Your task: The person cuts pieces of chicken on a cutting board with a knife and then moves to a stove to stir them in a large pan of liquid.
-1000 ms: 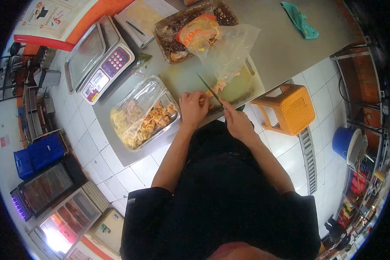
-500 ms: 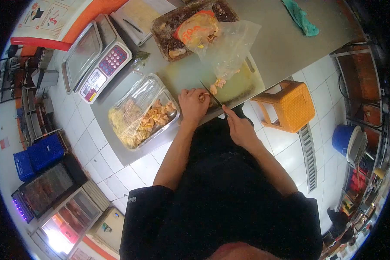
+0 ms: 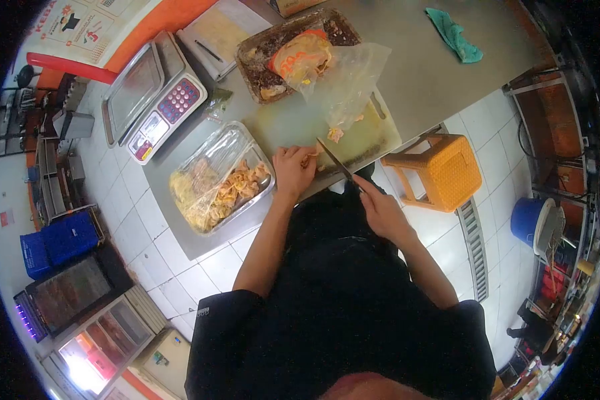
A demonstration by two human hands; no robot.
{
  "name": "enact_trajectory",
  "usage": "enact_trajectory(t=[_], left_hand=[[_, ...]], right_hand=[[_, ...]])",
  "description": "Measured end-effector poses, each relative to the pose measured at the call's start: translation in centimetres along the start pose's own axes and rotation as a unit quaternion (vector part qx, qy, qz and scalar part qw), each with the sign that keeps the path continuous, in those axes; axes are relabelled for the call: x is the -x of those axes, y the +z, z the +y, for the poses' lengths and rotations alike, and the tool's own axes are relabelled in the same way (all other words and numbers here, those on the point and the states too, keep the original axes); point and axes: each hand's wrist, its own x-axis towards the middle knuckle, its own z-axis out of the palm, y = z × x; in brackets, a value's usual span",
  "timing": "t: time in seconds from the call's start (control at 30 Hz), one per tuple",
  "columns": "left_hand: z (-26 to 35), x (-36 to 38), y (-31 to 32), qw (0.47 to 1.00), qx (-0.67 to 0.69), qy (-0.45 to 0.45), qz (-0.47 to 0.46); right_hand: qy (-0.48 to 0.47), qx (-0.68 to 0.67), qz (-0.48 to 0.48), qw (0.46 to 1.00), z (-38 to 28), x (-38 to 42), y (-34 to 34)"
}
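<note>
Head view | knife point(image 3: 335, 158) across near edge of cutting board point(image 3: 287, 121), long axis diagonal, tip up-left, away from body | right hand point(image 3: 384, 210) clamped on knife | left hand point(image 3: 295, 175) curled onto meat point(image 3: 307, 161)

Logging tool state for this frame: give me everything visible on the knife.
The knife has a long, narrow, dark grey blade, metal by its look, tapering to a point. The right hand grips it, hiding most of the handle. It slants over the near part of the cutting board, tip away from the person and leftward, to the right of the left hand. I can't tell whether the edge touches the board.
</note>
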Motion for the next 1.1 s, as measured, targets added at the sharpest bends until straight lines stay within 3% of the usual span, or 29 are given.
enact_trajectory(t=[0.13,0.2,0.53,0.6,0.73,0.8,0.9,0.97,1.07,1.1], left_hand=[[0.2,0.5,-0.1,1.0,-0.018,0.024,0.005],[0.5,0.6,-0.3,0.999,-0.021,0.024,0.007],[0.6,0.4,-0.1,1.0,-0.018,-0.012,0.007],[0.6,0.3,-0.1,1.0,-0.016,-0.014,0.008],[0.9,-0.1,-0.7,0.998,-0.019,-0.042,-0.033],[1.4,0.0,-1.5,0.999,-0.008,-0.027,-0.028],[1.2,0.2,-2.0,1.0,0.001,-0.002,-0.031],[0.6,0.3,-2.1,0.999,-0.001,0.001,-0.038],[0.3,-0.9,-2.9,0.996,-0.002,-0.029,-0.088],[0.7,-1.6,-3.5,0.992,0.026,-0.08,-0.091]], right_hand=[[0.003,0.014,-0.014,1.0,1.0,-3.0,1.1],[-0.009,-0.002,0.035,0.999,1.3,-3.8,1.3],[-0.067,0.039,0.005,0.997,0.9,-6.0,4.7],[-0.022,0.102,-0.025,0.994,0.8,-5.0,4.3],[0.003,0.085,-0.044,0.995,0.9,-1.6,2.0],[0.061,0.102,-0.089,0.989,0.1,-0.4,0.2],[0.032,0.003,-0.081,0.996,0.0,-0.2,-1.3],[0.027,0.006,-0.058,0.998,1.0,-0.7,-0.5],[0.03,-0.001,-0.024,0.999,0.8,-0.7,-0.7],[0.043,-0.011,-0.013,0.999,0.7,-0.5,-0.9]])
